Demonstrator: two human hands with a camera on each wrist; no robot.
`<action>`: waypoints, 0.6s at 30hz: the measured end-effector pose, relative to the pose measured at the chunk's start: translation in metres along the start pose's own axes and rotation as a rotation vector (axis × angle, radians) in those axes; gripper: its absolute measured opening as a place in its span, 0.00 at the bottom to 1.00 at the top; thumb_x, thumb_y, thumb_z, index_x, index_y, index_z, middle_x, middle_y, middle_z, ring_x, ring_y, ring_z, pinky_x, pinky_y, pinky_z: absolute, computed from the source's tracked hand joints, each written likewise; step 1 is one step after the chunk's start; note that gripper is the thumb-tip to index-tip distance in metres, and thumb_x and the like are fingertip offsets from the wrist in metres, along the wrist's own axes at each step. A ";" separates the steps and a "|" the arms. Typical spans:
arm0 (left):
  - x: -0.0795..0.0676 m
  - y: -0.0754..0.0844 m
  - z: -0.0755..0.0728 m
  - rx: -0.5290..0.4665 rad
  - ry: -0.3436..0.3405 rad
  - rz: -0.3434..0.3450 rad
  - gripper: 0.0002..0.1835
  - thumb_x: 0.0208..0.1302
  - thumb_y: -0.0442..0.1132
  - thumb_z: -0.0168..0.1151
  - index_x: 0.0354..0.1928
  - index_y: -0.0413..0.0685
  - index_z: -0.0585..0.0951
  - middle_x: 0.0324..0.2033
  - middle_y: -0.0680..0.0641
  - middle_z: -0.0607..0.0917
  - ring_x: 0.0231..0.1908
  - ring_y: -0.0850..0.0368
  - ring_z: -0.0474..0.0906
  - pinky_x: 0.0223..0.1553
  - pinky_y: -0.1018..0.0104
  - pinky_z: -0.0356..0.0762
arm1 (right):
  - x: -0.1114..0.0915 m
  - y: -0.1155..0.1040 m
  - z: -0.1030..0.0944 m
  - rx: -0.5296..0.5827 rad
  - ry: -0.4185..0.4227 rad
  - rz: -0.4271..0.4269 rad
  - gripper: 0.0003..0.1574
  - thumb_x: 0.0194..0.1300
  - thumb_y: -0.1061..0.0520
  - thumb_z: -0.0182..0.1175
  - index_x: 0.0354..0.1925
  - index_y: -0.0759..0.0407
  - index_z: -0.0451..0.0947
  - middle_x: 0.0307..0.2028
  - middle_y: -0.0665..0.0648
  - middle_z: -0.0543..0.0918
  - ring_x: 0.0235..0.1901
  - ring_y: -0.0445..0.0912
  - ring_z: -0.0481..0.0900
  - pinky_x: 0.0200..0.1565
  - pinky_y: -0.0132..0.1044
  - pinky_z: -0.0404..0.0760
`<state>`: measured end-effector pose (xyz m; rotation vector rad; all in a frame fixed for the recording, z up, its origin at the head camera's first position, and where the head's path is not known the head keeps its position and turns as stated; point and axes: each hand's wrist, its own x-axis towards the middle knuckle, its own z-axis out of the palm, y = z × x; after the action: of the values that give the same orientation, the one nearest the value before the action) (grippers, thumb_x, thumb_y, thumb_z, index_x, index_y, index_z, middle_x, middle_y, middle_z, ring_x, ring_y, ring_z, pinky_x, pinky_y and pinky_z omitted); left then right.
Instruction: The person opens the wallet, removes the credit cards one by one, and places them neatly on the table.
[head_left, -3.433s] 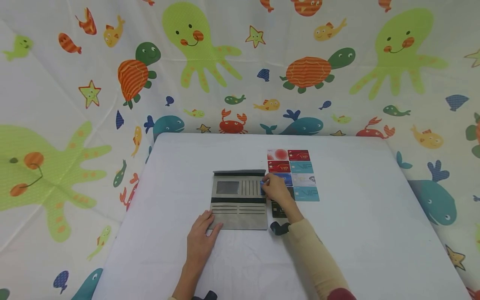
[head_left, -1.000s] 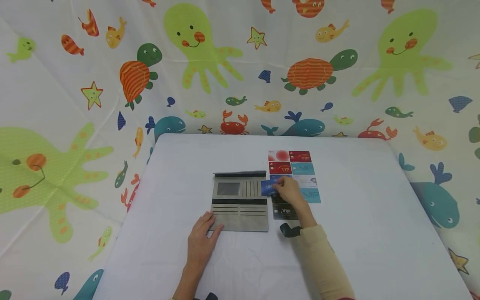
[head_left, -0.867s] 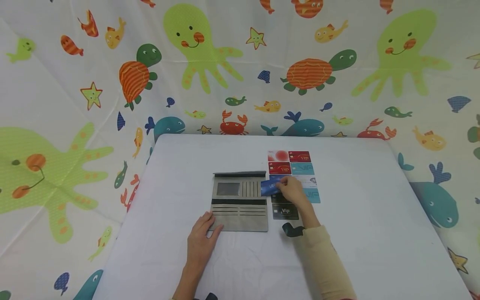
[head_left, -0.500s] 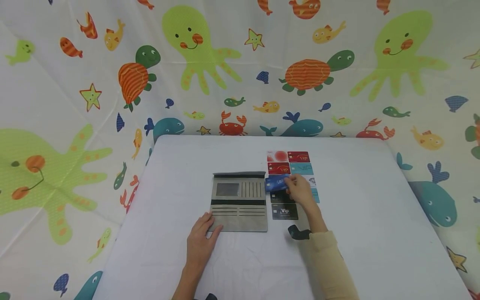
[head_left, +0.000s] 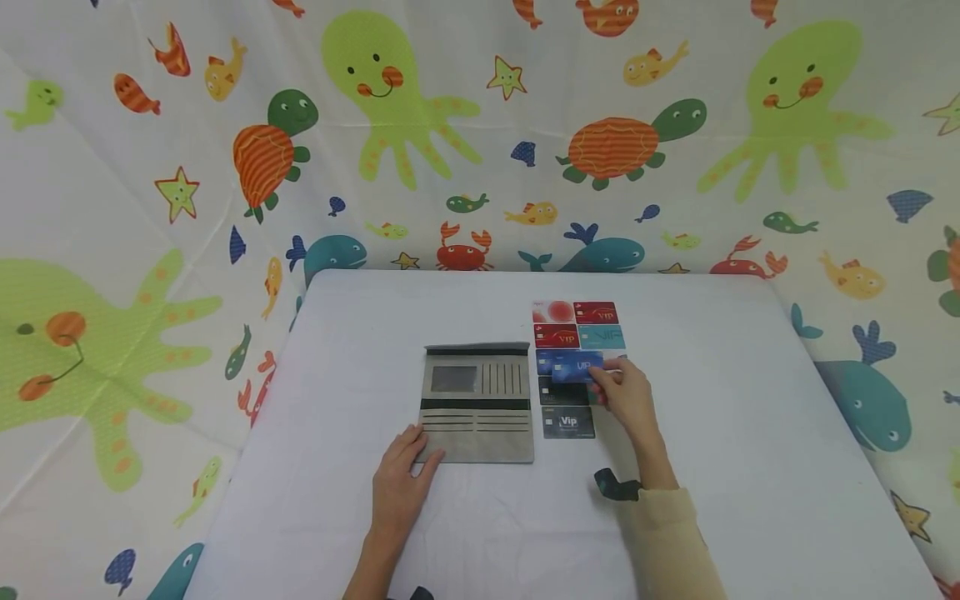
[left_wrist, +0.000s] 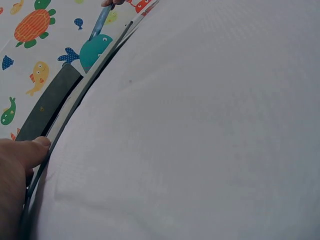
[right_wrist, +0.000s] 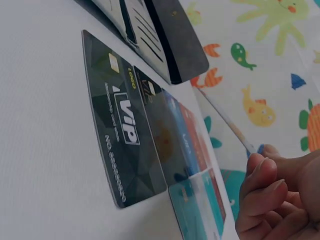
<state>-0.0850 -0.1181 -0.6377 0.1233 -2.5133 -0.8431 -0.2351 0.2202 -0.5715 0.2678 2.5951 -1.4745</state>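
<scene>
My right hand (head_left: 630,400) pinches a blue VIP card (head_left: 576,367) by its right end, over the rows of cards. In the right wrist view the held card (right_wrist: 227,120) shows nearly edge-on, between thumb and fingers (right_wrist: 262,177). An unfolded grey wallet (head_left: 476,447) with card slots and a clear window lies left of the cards. My left hand (head_left: 397,487) rests on its lower left corner, fingers extended. The left wrist view has the thumb (left_wrist: 37,150) on the wallet's edge.
Beside the wallet lie two red cards (head_left: 557,337) (head_left: 596,313), a teal card (head_left: 603,337), a second blue card (head_left: 543,364) partly covered by the held one, and black cards (head_left: 567,422). A sea-animal curtain (head_left: 442,125) stands behind the white table (head_left: 360,333).
My right hand has drawn the blue card away from the wallet's right-hand slots, moving right until it overlaps the laid-out cards. My left hand has stayed on the wallet.
</scene>
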 end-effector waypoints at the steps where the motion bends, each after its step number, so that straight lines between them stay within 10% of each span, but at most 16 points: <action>1: 0.000 0.000 0.000 0.001 -0.001 0.000 0.27 0.52 0.43 0.79 0.53 0.40 0.85 0.58 0.44 0.85 0.62 0.46 0.80 0.64 0.52 0.75 | -0.001 0.002 -0.001 0.000 0.009 -0.004 0.28 0.72 0.45 0.60 0.59 0.63 0.71 0.31 0.62 0.85 0.24 0.45 0.79 0.27 0.28 0.80; 18: 0.000 0.000 -0.001 0.006 -0.004 -0.014 0.26 0.53 0.44 0.78 0.54 0.41 0.85 0.59 0.44 0.85 0.63 0.46 0.79 0.65 0.51 0.75 | -0.029 0.039 -0.019 0.039 0.122 0.052 0.25 0.69 0.46 0.64 0.50 0.67 0.75 0.26 0.54 0.87 0.21 0.40 0.78 0.24 0.29 0.79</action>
<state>-0.0844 -0.1182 -0.6371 0.1416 -2.5218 -0.8417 -0.1989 0.2541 -0.5881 0.4401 2.6318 -1.5383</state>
